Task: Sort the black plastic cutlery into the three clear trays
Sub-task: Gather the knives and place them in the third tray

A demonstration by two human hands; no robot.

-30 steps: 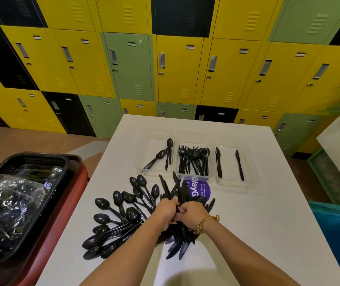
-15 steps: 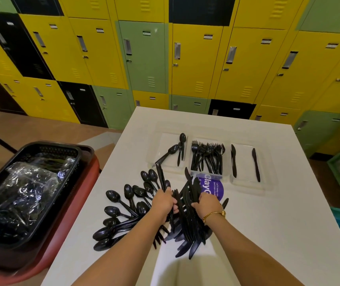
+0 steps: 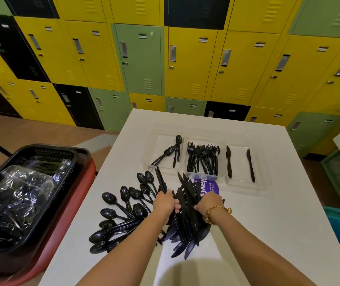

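Black mesh forms the basket (image 3: 26, 182) at far left, holding crinkled clear wrapping and sitting on a red tray (image 3: 61, 244) beside the white bench (image 3: 278, 223). On the bench, loose spoons (image 3: 123, 215) fan out to the left of the left hand (image 3: 164, 203), whose fingers curl round a few knives at the edge of the pile. A dense bundle of knives (image 3: 187, 223) sits between both hands; the right hand (image 3: 207, 204), with a gold bracelet (image 3: 216, 213), grips its other side. Beyond lie three clear trays: the spoon tray (image 3: 161, 145), the fork tray (image 3: 203, 174) and the knife tray (image 3: 239, 162) holding two knives. A purple label (image 3: 209, 187) shows just before the fork tray.
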